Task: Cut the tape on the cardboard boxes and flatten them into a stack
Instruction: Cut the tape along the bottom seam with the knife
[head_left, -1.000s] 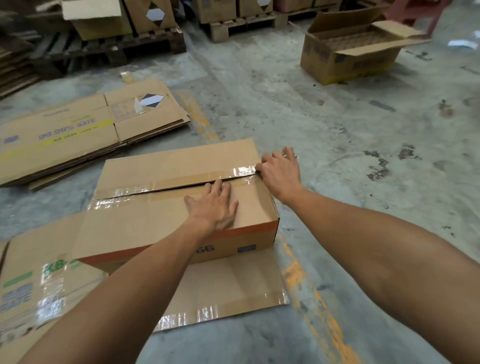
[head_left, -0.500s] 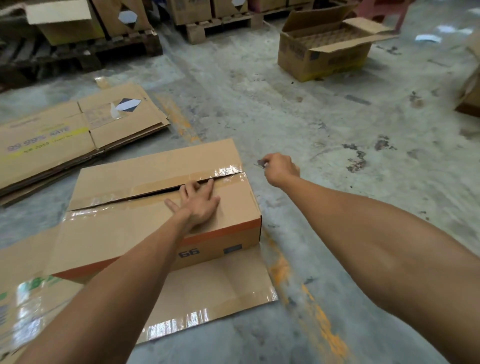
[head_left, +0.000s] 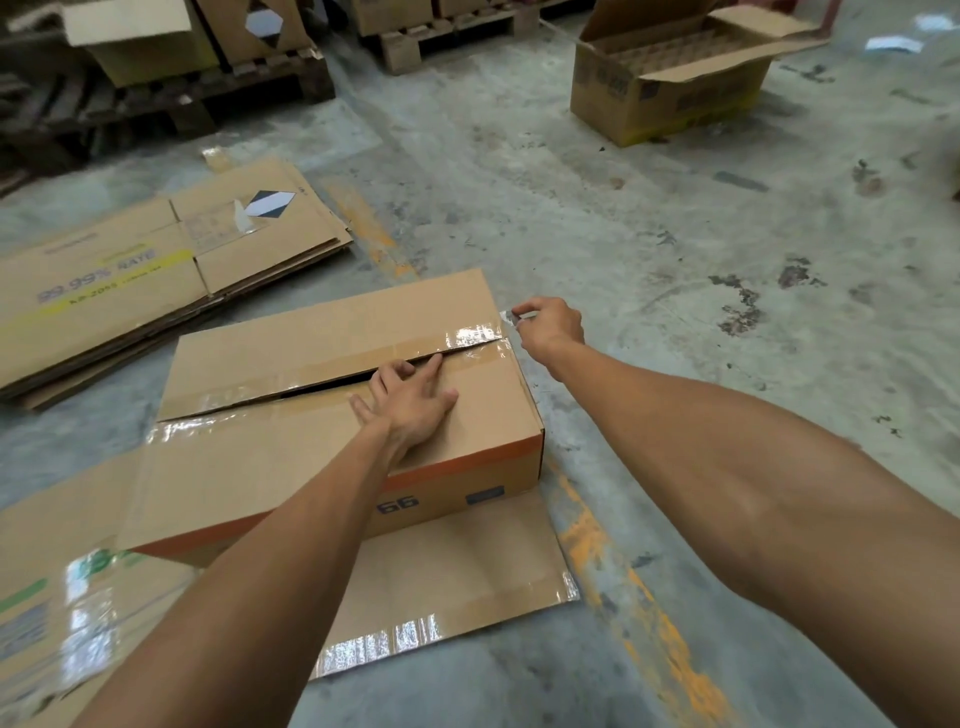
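A brown cardboard box (head_left: 260, 457) with an orange stripe stands on a flattened sheet (head_left: 467, 571) on the floor. Clear tape (head_left: 475, 335) runs along its top seam, and the seam gapes open in the middle. My left hand (head_left: 410, 400) rests flat on the near top flap, its fingertips at the slit. Just off the box's far right corner, my right hand (head_left: 550, 325) pinches a small blade (head_left: 514, 317) near the end of the seam. A stack of flattened boxes (head_left: 130, 280) lies to the far left.
An open box (head_left: 670, 93) with a divider grid stands at the back right. Wooden pallets (head_left: 208, 98) carrying more boxes line the back. A shiny taped sheet (head_left: 62, 613) lies at the near left. Bare concrete floor (head_left: 727, 291) with orange paint marks spreads to the right.
My right hand drew away from the seam's right end and now holds the blade just off the corner. My left hand slid up, fingertips at the slit, and the seam gap has widened.
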